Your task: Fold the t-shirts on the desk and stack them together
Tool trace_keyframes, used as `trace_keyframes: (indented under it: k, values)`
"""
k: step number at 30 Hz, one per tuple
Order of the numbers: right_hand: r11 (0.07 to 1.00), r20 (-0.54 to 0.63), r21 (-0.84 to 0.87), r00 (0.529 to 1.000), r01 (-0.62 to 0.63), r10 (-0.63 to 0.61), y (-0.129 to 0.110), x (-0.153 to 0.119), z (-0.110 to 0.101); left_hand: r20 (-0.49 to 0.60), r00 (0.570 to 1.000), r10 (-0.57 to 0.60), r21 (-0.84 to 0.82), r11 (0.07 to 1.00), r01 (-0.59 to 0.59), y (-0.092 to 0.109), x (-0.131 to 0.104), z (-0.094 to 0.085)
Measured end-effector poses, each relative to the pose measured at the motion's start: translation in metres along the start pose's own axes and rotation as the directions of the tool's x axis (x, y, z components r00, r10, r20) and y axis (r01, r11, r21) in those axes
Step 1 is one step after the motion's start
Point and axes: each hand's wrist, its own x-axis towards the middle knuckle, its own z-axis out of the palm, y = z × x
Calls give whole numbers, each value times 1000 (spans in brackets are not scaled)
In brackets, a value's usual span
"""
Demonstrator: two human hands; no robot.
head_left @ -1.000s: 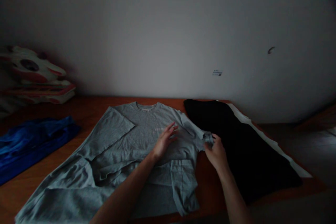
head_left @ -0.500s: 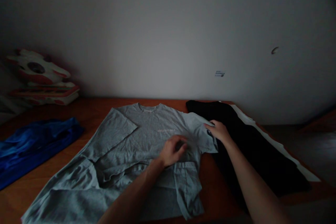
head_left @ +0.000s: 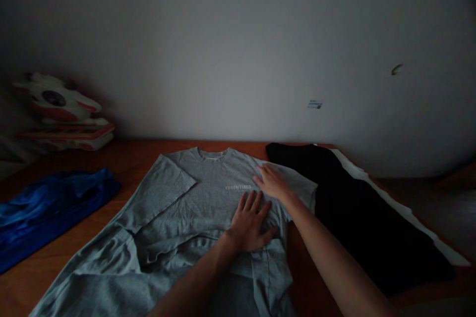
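- A white-and-red animal-shaped toy (head_left: pixel 65 131) sits at the back of a wooden table (head_left: pixel 80 230), well to the left of a gray T-shirt (head_left: pixel 208 198).
- A crumpled blue cloth (head_left: pixel 55 203) lies left of the T-shirt, bare wood between the two.
- The T-shirt, neckline toward the wall, lies across the table, one sleeve (head_left: pixel 165 190) turned in over its front, loose folds (head_left: pixel 171 250) bunched across its lower part.
- A left hand (head_left: pixel 250 225) rests on the T-shirt below its printed lettering (head_left: pixel 238 187), fingers fanned wide and gripping nothing.
- A right hand (head_left: pixel 271 181) reaches onto the T-shirt's chest, near its outstretched sleeve (head_left: pixel 299 183), fingers apart and holding nothing; how firmly they press is impossible to tell. Smoothing probably goes best with the left palm anchoring the cloth while the right sweeps lightly outward along the sleeve, lest a hard push drag fresh creases into the chest.
- A black garment (head_left: pixel 364 223) spreads right of the T-shirt, partly under that sleeve's end, with white cloth (head_left: pixel 351 166) showing along its far edge.
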Motion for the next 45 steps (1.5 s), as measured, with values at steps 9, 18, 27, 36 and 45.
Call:
trace_keyframes:
  k: [9,18,27,36,45]
  values:
    - [976,65,-52,974,-212,215,0,33,41,-311,915,-258,-341,929,146,-22,-11,-6]
    - [985,102,-59,981,-160,165,-2,34,42,-431,799,-418,-281,904,321,-98,-24,-79]
    - [983,218,-31,959,-181,183,-11,42,42,-445,655,-611,279,600,750,-210,-67,-175]
    - [999,28,-16,998,-51,52,-24,54,46,-422,670,-611,461,492,739,-247,-91,-192]
    - [995,-162,86,986,51,-37,-27,-25,9,-480,838,-258,536,671,513,-219,-89,-194]
